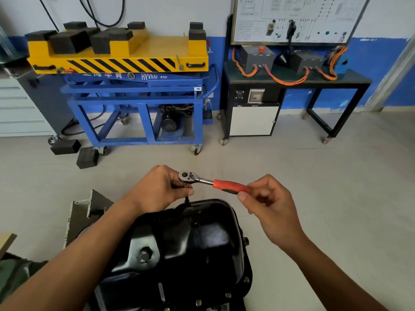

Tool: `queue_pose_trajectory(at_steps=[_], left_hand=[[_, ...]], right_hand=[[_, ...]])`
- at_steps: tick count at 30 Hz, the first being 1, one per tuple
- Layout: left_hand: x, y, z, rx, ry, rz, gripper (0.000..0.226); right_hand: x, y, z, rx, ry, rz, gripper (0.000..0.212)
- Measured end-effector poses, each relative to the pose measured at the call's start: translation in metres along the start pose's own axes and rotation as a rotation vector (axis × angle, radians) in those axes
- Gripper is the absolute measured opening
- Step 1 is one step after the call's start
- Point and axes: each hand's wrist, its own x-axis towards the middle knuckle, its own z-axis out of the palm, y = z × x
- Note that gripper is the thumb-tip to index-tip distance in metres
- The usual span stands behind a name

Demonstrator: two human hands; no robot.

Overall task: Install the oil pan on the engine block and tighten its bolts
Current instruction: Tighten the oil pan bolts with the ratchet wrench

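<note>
While the left hand (161, 189) pinches the extension under the ratchet (211, 181) head above the oil pan (190, 248), right hand (267, 203) fingertips pinch its red handle.

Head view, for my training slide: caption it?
Left hand holds the ratchet at its head, right hand pinches its red handle, above the oil pan.

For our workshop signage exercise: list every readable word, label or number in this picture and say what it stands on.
"HYX…", rest cut off: white letters on the blue lift trolley.
White characters beside it: cut off, unreadable.
Wall training board: print too small.
Grey control box: labels too small.
Ratchet, oil pan: none.
</note>
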Motion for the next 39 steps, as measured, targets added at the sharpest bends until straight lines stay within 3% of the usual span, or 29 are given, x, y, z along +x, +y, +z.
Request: queue_pose_trajectory(at_steps=[6, 16, 20, 26, 39], left_hand=[[-0.001, -0.002, -0.003, 0.002, -0.017, -0.004, 0.015], [-0.002, 0.008, -0.005, -0.015, 0.019, -0.036, 0.012], [-0.001, 0.031, -0.011, -0.129, 0.006, 0.066, 0.003], [0.011, 0.058, 0.01, -0.07, -0.014, 0.148, 0.003], [0.024, 0.043, 0.027, 0.014, -0.024, 0.094, 0.006]], right_hand=[[-0.006, -0.008, 0.018, 0.043, 0.05, -0.043, 0.031], [0.002, -0.02, 0.024, 0.169, 0.074, -0.013, 0.022], [0.023, -0.038, 0.007, 0.29, 0.151, -0.05, 0.016], [0.03, -0.037, -0.023, 0.26, 0.228, -0.003, 0.029], [0.037, -0.01, -0.034, 0.213, 0.218, 0.049, 0.016]])
